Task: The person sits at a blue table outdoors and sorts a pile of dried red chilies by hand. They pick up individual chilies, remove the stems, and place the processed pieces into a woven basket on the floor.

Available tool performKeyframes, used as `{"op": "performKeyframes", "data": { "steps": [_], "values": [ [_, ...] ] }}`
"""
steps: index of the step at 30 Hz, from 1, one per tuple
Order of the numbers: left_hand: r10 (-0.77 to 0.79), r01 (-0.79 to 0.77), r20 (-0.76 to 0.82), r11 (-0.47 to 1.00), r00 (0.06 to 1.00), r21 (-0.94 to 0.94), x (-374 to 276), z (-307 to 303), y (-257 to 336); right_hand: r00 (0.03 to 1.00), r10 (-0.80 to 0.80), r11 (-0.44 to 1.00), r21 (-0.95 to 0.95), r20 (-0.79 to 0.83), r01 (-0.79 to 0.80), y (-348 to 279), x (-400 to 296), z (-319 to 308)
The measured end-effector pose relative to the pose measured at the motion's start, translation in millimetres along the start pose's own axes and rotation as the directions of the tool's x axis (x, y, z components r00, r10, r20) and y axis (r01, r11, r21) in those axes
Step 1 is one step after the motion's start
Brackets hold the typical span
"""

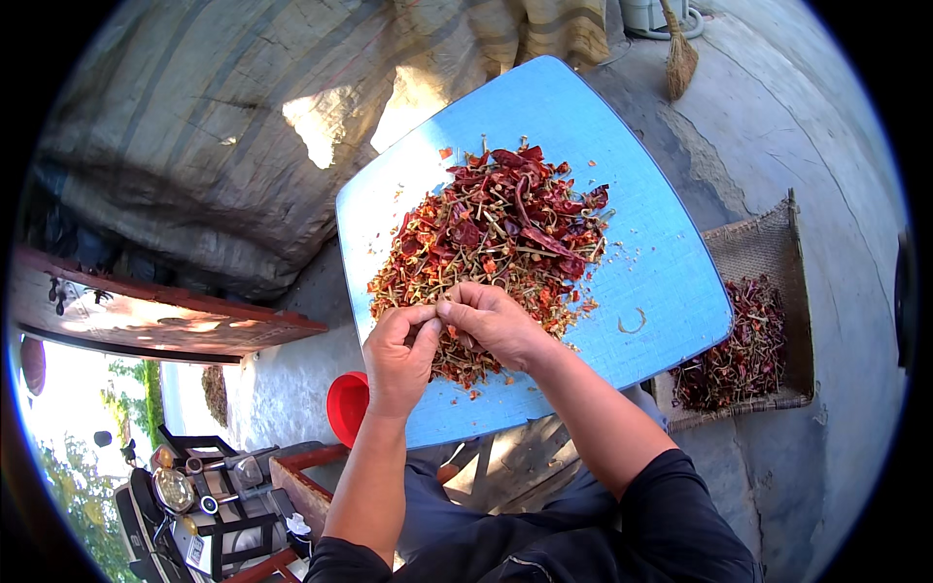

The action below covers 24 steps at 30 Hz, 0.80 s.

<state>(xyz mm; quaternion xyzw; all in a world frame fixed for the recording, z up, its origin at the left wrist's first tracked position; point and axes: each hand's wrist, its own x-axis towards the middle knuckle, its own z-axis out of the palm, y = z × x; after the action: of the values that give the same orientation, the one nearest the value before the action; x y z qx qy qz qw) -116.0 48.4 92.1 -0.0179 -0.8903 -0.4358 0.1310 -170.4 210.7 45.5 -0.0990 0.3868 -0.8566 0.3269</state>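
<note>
Both hands meet above a heap of dried red chilli pieces (503, 226), mixed with stems and seeds, on a light blue table (641, 240). My left hand (401, 357) has its thumb and forefinger pinched together, touching the fingertips of my right hand (496, 324). A tiny tan bit, seemingly of chilli or stem, shows at the meeting fingertips; the fingers mostly hide it. The curled fingers of my right hand rest low over the heap's near side. Larger dark red pods lie at the heap's far side, paler stems and seeds closer to me.
Beside the table's near-left edge is a red plastic container (348, 408). A woven basket (791, 306) with more dried chillies stands at right on the concrete floor. A striped tarp (219, 131) hangs beyond the table; a straw broom (681, 65) and a motor vehicle (197, 495) are farther off.
</note>
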Motion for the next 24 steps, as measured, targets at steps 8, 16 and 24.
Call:
{"op": "performKeyframes", "data": {
  "steps": [8,16,24],
  "values": [
    [-0.149,0.163,0.066,0.929,0.987,-0.332,-3,2,-2,0.998,0.063,0.986,0.155,-0.004,-0.062,4,3,-4],
    [-0.266,0.258,-0.008,0.940,0.964,-0.225,-6,-15,-23,0.998,-0.044,0.865,0.499,-0.037,0.057,-13,1,-17],
    [-0.183,0.182,-0.019,0.950,0.983,0.253,5,-10,-35,0.990,-0.140,0.736,0.667,-0.016,0.115,-19,0,-29]
  ]
}}
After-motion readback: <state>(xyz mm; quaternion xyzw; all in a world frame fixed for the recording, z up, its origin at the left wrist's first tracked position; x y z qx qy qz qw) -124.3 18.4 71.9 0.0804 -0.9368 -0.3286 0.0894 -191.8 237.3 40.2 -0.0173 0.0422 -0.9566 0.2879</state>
